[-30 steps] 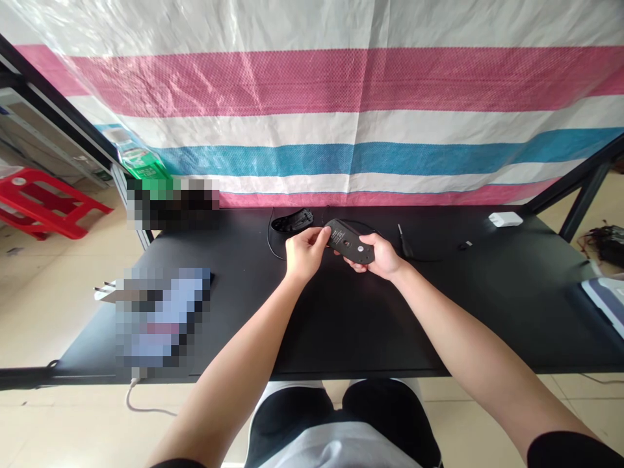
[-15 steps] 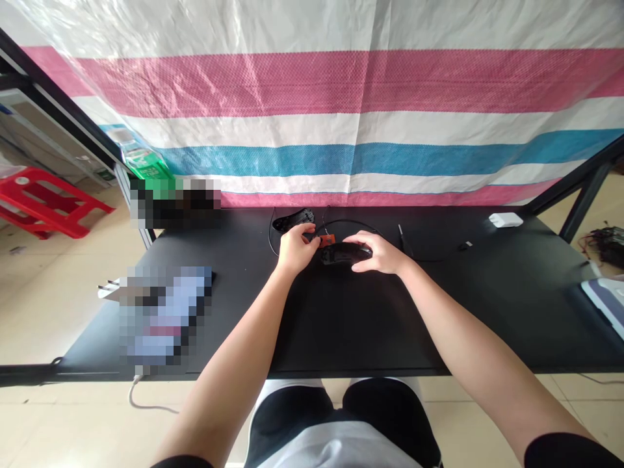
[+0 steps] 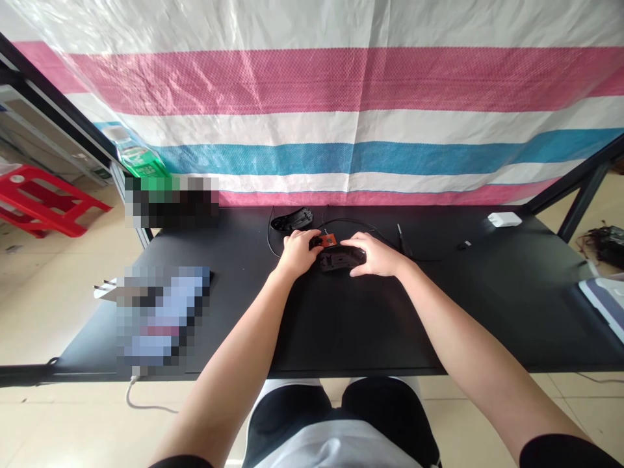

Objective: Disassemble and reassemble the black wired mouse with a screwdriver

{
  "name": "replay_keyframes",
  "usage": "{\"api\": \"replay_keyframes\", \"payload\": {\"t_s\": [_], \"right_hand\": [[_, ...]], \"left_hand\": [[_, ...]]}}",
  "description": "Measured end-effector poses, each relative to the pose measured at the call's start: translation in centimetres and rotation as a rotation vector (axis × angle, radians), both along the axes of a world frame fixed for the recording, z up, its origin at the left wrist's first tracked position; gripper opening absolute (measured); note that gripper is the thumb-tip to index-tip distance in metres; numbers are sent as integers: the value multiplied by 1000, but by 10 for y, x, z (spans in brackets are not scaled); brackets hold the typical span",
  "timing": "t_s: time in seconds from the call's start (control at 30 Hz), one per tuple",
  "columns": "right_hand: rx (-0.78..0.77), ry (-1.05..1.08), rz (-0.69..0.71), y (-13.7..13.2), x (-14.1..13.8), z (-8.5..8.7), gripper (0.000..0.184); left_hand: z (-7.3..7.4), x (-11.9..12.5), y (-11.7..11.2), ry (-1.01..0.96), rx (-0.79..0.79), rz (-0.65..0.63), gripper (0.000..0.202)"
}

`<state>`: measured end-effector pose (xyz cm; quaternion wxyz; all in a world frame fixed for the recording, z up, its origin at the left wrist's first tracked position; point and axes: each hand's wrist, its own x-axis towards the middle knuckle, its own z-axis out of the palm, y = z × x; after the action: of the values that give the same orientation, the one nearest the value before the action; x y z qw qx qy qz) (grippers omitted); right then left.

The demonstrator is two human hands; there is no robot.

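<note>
Both the left hand (image 3: 296, 255) and right hand (image 3: 376, 255) touch a black mouse (image 3: 341, 259).

Black mouse body (image 3: 338, 259), shown lying flat, partly covered by the right hand (image 3: 375, 255). A small orange circuit board (image 3: 329, 240) is seen just behind it, its near end touched by the left hand (image 3: 297, 253). A black mouse shell (image 3: 292, 220) is placed apart, beyond the left hand; a thin black cable (image 3: 351, 221) is looped behind the board.

Black table (image 3: 370, 325): black mouse shell (image 3: 291, 220), black cable (image 3: 268, 237), small screwdriver (image 3: 402, 235), white power adapter (image 3: 504, 220).
</note>
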<state>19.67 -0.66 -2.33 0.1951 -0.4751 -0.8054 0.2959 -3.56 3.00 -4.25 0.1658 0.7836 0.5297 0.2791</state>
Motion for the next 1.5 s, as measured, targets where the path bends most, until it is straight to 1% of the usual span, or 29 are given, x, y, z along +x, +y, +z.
{"api": "replay_keyframes", "payload": {"t_s": [0.1, 0.2, 0.3, 0.4, 0.43, 0.53, 0.63, 0.73, 0.93, 1.07, 1.2, 1.27, 1.33, 1.4, 1.5], "right_hand": [[6, 2, -8, 0, -1, 0, 74], [39, 37, -8, -1, -3, -1, 70], [154, 129, -68, -3, -7, -4, 61], [324, 216, -202, -5, -13, -6, 59], [367, 225, -226, -5, -15, -6, 58], [441, 200, -202, -7, -18, -5, 53], [463, 160, -185, -6, -18, -4, 44], [461, 138, -209, -4, -16, -6, 38], [463, 128, -211, -5, -17, -5, 30], [474, 132, -195, -8, -20, -3, 30], [437, 169, -215, -7, -21, -4, 26], [408, 217, -244, -7, -22, -3, 27], [365, 296, -304, -6, -22, -3, 28], [288, 417, -390, -4, -21, -2, 29], [130, 671, -488, 1, -19, -2, 30]], "left_hand": [[3, 2, -2, 7, -4, 12, 37], [6, 2, -3, -68, 21, 31, 40], [8, 2, -5, -149, 99, 13, 40], [10, 4, -10, -138, 220, -66, 39], [11, 5, -12, -127, 255, -100, 39], [13, 8, -18, -112, 329, -207, 37], [14, 11, -22, -127, 360, -278, 35], [16, 13, -25, -143, 355, -304, 36], [18, 17, -31, -199, 361, -345, 33], [17, 21, -34, -243, 316, -309, 31], [17, 23, -35, -256, 260, -285, 33], [19, 21, -34, -259, 243, -285, 41], [21, 17, -30, -232, 221, -291, 55], [24, 12, -27, -157, 176, -302, 67], [27, 5, -23, 19, 38, -334, 80]]}}
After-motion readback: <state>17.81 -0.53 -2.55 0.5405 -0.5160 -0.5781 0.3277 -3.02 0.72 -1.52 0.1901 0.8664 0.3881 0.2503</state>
